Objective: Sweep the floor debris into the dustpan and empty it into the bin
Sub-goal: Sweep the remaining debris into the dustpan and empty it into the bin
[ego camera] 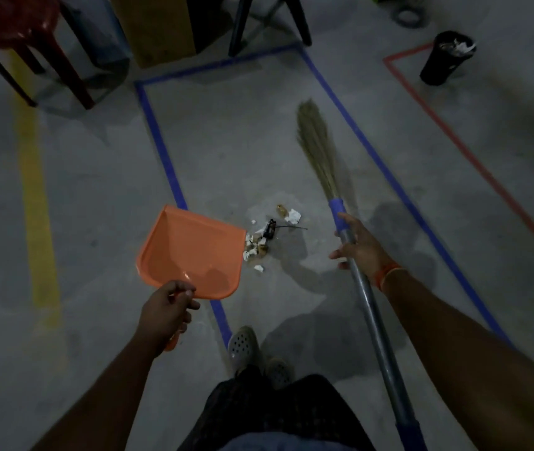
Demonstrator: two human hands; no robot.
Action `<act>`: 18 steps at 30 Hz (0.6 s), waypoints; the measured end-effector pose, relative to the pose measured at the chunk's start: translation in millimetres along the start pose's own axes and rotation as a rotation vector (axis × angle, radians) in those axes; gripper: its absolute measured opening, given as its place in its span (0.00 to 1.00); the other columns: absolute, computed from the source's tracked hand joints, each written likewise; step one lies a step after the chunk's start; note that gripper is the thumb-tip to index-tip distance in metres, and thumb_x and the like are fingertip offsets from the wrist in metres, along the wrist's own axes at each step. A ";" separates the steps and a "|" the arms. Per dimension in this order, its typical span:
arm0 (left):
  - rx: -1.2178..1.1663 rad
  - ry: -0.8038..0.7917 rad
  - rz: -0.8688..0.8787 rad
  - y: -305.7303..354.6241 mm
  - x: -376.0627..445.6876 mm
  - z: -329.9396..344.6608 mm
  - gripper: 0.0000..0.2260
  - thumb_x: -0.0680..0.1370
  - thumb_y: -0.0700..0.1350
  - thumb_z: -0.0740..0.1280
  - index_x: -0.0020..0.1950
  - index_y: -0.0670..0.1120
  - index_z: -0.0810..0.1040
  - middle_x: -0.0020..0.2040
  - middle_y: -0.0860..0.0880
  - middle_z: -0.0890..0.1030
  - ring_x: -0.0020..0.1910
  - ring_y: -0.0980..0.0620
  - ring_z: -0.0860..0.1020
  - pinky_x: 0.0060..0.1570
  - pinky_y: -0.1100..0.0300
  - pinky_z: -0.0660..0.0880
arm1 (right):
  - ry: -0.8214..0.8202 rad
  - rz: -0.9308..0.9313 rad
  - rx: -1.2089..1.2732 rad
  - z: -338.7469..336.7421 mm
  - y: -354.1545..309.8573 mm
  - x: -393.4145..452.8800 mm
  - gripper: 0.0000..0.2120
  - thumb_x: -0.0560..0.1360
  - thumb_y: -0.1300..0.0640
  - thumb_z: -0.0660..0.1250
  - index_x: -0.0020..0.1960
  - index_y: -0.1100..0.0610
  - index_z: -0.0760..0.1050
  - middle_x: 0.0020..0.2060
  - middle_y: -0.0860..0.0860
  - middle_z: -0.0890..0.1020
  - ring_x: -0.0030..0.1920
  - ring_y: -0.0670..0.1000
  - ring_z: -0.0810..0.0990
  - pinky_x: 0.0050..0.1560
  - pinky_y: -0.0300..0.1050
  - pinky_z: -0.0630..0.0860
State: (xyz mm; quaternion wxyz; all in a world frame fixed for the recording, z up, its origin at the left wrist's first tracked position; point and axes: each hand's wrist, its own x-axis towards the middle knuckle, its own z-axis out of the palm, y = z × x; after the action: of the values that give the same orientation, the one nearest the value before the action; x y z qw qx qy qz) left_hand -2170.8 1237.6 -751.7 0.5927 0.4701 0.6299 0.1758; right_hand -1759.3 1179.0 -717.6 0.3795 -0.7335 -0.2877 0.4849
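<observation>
My left hand [166, 312] grips the handle of an orange dustpan [191, 252], whose open lip faces right and touches a small pile of debris [264, 237]: white paper scraps, brown bits and a black piece. My right hand [358, 245] holds the metal shaft of a grass broom [316, 141], fingers loosely wrapped near the blue collar. The broom's bristles point away from me, beyond the debris. A black bin [447, 58] with paper in it stands at the far right.
Blue tape [161, 148] outlines a rectangle on the grey concrete floor around the debris; red tape [454, 138] marks an area around the bin. A red plastic chair [15, 37], a cardboard box [155, 27] and dark chair legs [239, 27] stand at the back. My feet [252, 349] are below.
</observation>
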 end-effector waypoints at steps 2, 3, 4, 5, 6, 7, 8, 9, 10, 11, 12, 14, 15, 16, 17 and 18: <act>0.017 -0.014 -0.006 -9.9 14.4 4.4 0.05 0.84 0.39 0.64 0.53 0.44 0.79 0.43 0.36 0.82 0.31 0.46 0.73 0.28 0.57 0.69 | 0.027 -0.014 0.001 0.9 16.3 10.4 0.28 0.74 0.70 0.63 0.63 0.40 0.72 0.51 0.58 0.75 0.38 0.58 0.78 0.31 0.46 0.76; 0.026 -0.020 -0.008 -16.4 20.6 6.6 0.05 0.84 0.39 0.64 0.53 0.44 0.79 0.42 0.36 0.82 0.31 0.46 0.73 0.28 0.57 0.69 | 0.032 -0.026 0.000 1.8 25.4 15.6 0.22 0.76 0.67 0.63 0.61 0.43 0.73 0.44 0.60 0.74 0.34 0.55 0.75 0.29 0.45 0.73; 0.034 -0.023 -0.009 -24.1 27.2 9.2 0.05 0.84 0.39 0.64 0.53 0.44 0.79 0.42 0.37 0.82 0.31 0.46 0.73 0.28 0.57 0.69 | 0.034 -0.029 0.003 3.7 35.0 22.0 0.16 0.78 0.64 0.63 0.60 0.46 0.73 0.39 0.60 0.73 0.31 0.54 0.72 0.28 0.44 0.71; 0.038 -0.025 -0.009 -33.0 33.6 11.9 0.05 0.84 0.39 0.64 0.53 0.44 0.79 0.42 0.37 0.83 0.31 0.46 0.73 0.28 0.57 0.69 | 0.034 -0.028 0.001 5.0 46.1 29.8 0.10 0.79 0.61 0.63 0.58 0.49 0.72 0.36 0.59 0.71 0.29 0.54 0.71 0.27 0.44 0.71; 0.039 -0.025 -0.012 -43.9 41.2 14.7 0.05 0.84 0.40 0.64 0.52 0.45 0.79 0.42 0.37 0.83 0.30 0.46 0.73 0.28 0.56 0.70 | 0.031 -0.027 0.000 6.3 58.4 39.6 0.07 0.80 0.59 0.62 0.58 0.52 0.72 0.35 0.59 0.70 0.29 0.54 0.70 0.26 0.43 0.70; 0.039 -0.026 -0.015 -56.8 49.3 17.8 0.05 0.84 0.40 0.64 0.52 0.45 0.79 0.42 0.37 0.83 0.30 0.47 0.73 0.28 0.56 0.70 | 0.025 -0.026 -0.006 7.8 72.2 50.3 0.05 0.81 0.58 0.61 0.57 0.54 0.72 0.34 0.59 0.70 0.29 0.55 0.69 0.25 0.42 0.70; 0.045 -0.027 -0.020 -70.5 59.0 21.2 0.05 0.84 0.40 0.64 0.53 0.45 0.79 0.42 0.37 0.83 0.30 0.47 0.74 0.28 0.56 0.70 | 0.017 -0.028 -0.018 9.8 87.5 62.3 0.04 0.81 0.59 0.60 0.55 0.55 0.73 0.34 0.60 0.69 0.29 0.54 0.68 0.25 0.42 0.70; 0.055 -0.027 -0.029 -86.0 69.2 24.8 0.05 0.84 0.40 0.64 0.53 0.45 0.79 0.42 0.37 0.83 0.30 0.48 0.74 0.29 0.56 0.70 | 0.006 -0.026 -0.042 11.7 104.1 74.0 0.05 0.82 0.59 0.60 0.53 0.54 0.74 0.34 0.60 0.69 0.28 0.54 0.69 0.25 0.42 0.71; 0.070 -0.027 -0.043 -102.3 79.9 28.8 0.05 0.84 0.40 0.64 0.53 0.45 0.79 0.42 0.38 0.83 0.30 0.48 0.74 0.29 0.56 0.70 | -0.001 -0.018 -0.068 13.7 123.7 86.1 0.06 0.82 0.60 0.60 0.51 0.52 0.74 0.33 0.60 0.70 0.27 0.53 0.70 0.26 0.42 0.72; 0.082 -0.030 -0.050 -119.1 91.8 32.4 0.05 0.84 0.41 0.64 0.53 0.45 0.80 0.42 0.38 0.83 0.30 0.48 0.74 0.29 0.56 0.70 | -0.009 -0.001 -0.094 15.2 143.6 98.4 0.08 0.82 0.61 0.59 0.50 0.51 0.75 0.33 0.62 0.71 0.26 0.54 0.71 0.26 0.41 0.72; 0.096 -0.035 -0.055 -135.3 104.1 36.0 0.05 0.84 0.41 0.64 0.52 0.46 0.80 0.42 0.38 0.83 0.29 0.48 0.74 0.29 0.56 0.71 | -0.023 0.024 -0.116 17.6 162.9 110.8 0.09 0.81 0.61 0.59 0.50 0.50 0.75 0.35 0.63 0.72 0.26 0.55 0.74 0.26 0.41 0.72; 0.127 -0.046 -0.060 -167.8 130.0 42.5 0.06 0.84 0.41 0.65 0.51 0.47 0.80 0.42 0.39 0.83 0.30 0.48 0.75 0.29 0.55 0.71 | -0.056 0.064 -0.159 23.8 199.8 136.2 0.09 0.81 0.60 0.60 0.50 0.48 0.75 0.41 0.62 0.77 0.28 0.57 0.79 0.26 0.40 0.72; 0.145 -0.044 -0.064 -182.9 143.8 45.3 0.06 0.84 0.41 0.65 0.51 0.48 0.81 0.42 0.39 0.84 0.30 0.48 0.75 0.29 0.55 0.71 | -0.057 0.068 -0.190 26.8 218.2 150.6 0.09 0.80 0.60 0.60 0.50 0.48 0.76 0.45 0.59 0.78 0.28 0.57 0.80 0.25 0.39 0.71; 0.162 -0.040 -0.071 -196.8 158.4 47.9 0.06 0.84 0.41 0.65 0.51 0.48 0.81 0.42 0.39 0.84 0.30 0.48 0.76 0.29 0.56 0.72 | -0.046 0.057 -0.227 29.9 234.9 164.6 0.10 0.79 0.60 0.61 0.50 0.47 0.76 0.47 0.57 0.78 0.27 0.56 0.80 0.24 0.39 0.71; 0.173 -0.036 -0.077 -209.8 173.4 50.2 0.05 0.84 0.41 0.65 0.52 0.47 0.81 0.42 0.39 0.84 0.30 0.48 0.76 0.29 0.56 0.72 | -0.038 0.037 -0.262 33.7 249.5 177.9 0.11 0.78 0.61 0.61 0.50 0.46 0.77 0.48 0.55 0.78 0.26 0.55 0.80 0.24 0.39 0.71; 0.180 -0.036 -0.084 -222.0 188.5 52.1 0.05 0.84 0.41 0.65 0.53 0.46 0.81 0.43 0.38 0.84 0.31 0.48 0.76 0.29 0.57 0.72 | -0.041 0.018 -0.276 37.1 264.9 191.7 0.14 0.77 0.62 0.60 0.51 0.44 0.78 0.47 0.55 0.78 0.25 0.54 0.79 0.24 0.40 0.71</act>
State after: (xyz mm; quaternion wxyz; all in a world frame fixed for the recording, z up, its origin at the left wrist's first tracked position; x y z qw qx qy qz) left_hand -2181.2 1260.9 -1046.5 0.5661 0.4977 0.6516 0.0852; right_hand -1709.6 1196.0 -1042.5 0.2646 -0.7714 -0.3527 0.4589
